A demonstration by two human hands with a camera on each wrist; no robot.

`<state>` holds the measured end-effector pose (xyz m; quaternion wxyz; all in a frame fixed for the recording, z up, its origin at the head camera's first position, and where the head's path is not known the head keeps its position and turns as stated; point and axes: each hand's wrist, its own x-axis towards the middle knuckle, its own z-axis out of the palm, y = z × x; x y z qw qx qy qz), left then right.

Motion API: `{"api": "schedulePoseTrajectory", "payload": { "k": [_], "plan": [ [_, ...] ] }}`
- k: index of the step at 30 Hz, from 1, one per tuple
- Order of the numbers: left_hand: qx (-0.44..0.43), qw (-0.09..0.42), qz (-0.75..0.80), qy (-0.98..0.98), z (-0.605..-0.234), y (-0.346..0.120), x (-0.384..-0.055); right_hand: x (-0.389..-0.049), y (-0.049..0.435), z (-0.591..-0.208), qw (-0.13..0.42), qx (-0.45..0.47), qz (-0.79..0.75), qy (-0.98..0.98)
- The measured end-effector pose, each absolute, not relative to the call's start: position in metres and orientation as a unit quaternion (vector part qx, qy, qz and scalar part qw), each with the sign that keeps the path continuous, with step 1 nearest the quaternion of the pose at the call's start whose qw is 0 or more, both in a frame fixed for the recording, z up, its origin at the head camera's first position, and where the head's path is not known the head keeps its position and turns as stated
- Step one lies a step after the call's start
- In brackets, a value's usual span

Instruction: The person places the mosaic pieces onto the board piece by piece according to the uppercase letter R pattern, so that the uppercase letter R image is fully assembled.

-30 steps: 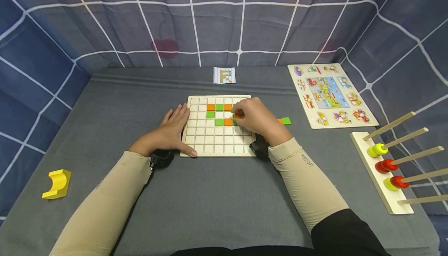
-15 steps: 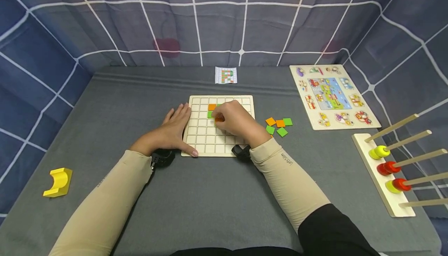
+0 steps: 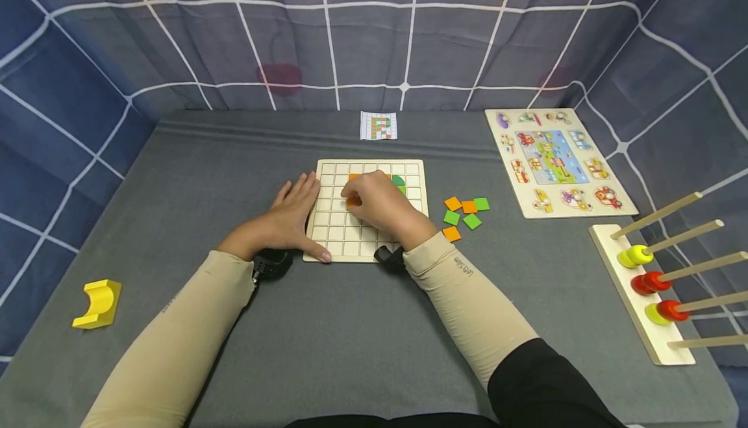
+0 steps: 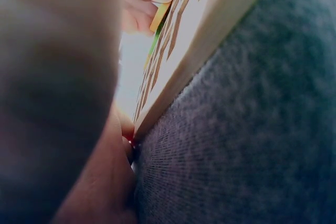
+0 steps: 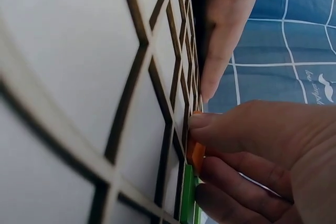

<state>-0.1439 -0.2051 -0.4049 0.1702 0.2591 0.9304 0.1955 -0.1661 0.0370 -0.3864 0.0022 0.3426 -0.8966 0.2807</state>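
At the far left of the table you have one yellow block (image 3: 100, 304), well apart from your hands. Your left hand (image 3: 277, 223) lies flat with fingers spread along the left edge of the grid board (image 3: 333, 236), thumb on its near edge, holding nothing. One small printed card (image 3: 378, 126) lies beyond the board's far edge. The board's cells hold green and orange tiles, but your right hand (image 3: 380, 204) hides too many to count. That hand is nearly closed, pinching one orange tile (image 5: 198, 155) between thumb and finger, at the board just to the right of your left hand. Right of the board lie six loose tiles (image 3: 452, 217), three orange and three green. Farther right, the puzzle board (image 3: 526, 208) holds ten figures around a central picture; nearer, the five-peg stand (image 3: 657, 337) carries three yellow beads (image 3: 635, 256) and three red beads (image 3: 650, 282).
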Motion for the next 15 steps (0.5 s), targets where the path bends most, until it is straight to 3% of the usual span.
{"api": "schedulePoseTrajectory", "payload": {
  "k": [15],
  "plan": [
    [0.26,0.169,0.198,0.93,-0.4045,-0.2059,-0.1433,-0.1629,0.0388,-0.3862,-0.005,0.345,0.285,-0.894]
  ]
}}
